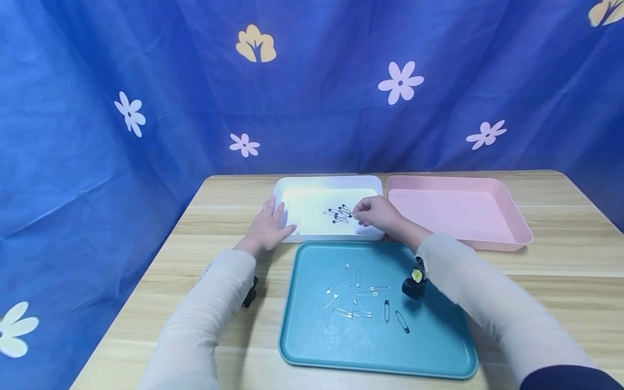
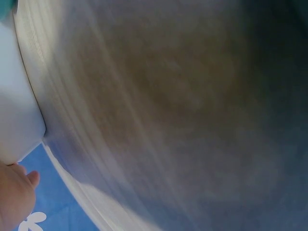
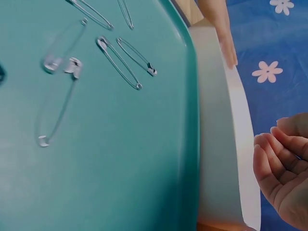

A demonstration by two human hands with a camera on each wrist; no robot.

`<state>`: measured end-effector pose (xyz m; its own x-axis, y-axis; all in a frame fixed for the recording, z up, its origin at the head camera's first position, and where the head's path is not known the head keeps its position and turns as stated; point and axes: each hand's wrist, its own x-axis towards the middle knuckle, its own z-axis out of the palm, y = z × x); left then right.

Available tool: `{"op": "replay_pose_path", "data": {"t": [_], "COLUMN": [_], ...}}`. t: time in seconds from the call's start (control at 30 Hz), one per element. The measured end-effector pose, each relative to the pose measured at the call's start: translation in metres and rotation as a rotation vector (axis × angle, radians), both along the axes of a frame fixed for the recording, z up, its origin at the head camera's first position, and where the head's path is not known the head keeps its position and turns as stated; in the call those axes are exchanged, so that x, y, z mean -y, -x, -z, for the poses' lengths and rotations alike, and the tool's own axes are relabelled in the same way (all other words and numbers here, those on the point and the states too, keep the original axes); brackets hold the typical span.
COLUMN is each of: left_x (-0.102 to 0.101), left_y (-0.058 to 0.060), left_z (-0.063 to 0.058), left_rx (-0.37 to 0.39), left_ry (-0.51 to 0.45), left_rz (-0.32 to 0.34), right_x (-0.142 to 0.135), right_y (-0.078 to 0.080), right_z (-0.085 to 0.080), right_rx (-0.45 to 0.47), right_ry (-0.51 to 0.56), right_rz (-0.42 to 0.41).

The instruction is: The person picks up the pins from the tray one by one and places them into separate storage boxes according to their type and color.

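My left hand [image 1: 265, 230] lies with spread fingers on the left rim of a white tray [image 1: 302, 238]. Inside that tray, toward its right side, is a small pile of black-headed safety pins [image 1: 339, 214]. My right hand [image 1: 374, 212] reaches over the tray's right part, fingers curled, fingertips right at the pile's edge. In the right wrist view its thumb and forefinger tips come together; I cannot tell whether a pin is between them. Several silver safety pins [image 3: 118, 62] lie scattered on a teal tray [image 1: 390, 357], along with two dark ones [image 1: 387, 311].
To the right of the white tray stands a pink tray [image 1: 453, 214]. The teal tray sits in front of both on a wooden table [image 1: 570, 271]. Behind the table hangs a blue flowered curtain [image 1: 317, 108]. A dark wrist camera [image 1: 414, 287] hangs under the right wrist, above the teal tray.
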<state>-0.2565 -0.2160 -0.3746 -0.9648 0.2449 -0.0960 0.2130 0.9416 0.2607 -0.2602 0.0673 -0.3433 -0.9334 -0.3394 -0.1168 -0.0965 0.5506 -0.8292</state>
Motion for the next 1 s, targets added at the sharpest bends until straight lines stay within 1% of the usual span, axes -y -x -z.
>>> {"op": "replay_pose_path", "data": {"t": [0.17, 0.27, 0.43, 0.6, 0.83, 1.0], "left_x": [0.001, 0.001, 0.001, 0.000, 0.000, 0.000], "left_y": [0.000, 0.000, 0.001, 0.001, 0.000, -0.001], "left_z": [0.002, 0.003, 0.003, 0.002, 0.001, 0.000], "left_rx": [0.001, -0.003, -0.008, -0.009, -0.006, -0.005], "left_ry": [-0.008, -0.010, 0.003, 0.005, 0.001, -0.003], "left_rz": [-0.005, -0.006, -0.001, 0.005, 0.007, -0.001], "right_x": [-0.008, -0.012, -0.020, -0.031, -0.047, -0.057], "right_y": [-0.017, -0.026, -0.038, -0.050, -0.069, -0.080], "right_z": [-0.005, -0.006, -0.003, -0.001, 0.003, 0.009], "right_rx": [-0.003, -0.012, -0.040, -0.028, 0.001, 0.020], "right_ry": [-0.013, 0.011, 0.055, 0.068, 0.077, 0.055], "right_rz": [-0.019, -0.035, -0.065, -0.091, -0.089, -0.072]}}
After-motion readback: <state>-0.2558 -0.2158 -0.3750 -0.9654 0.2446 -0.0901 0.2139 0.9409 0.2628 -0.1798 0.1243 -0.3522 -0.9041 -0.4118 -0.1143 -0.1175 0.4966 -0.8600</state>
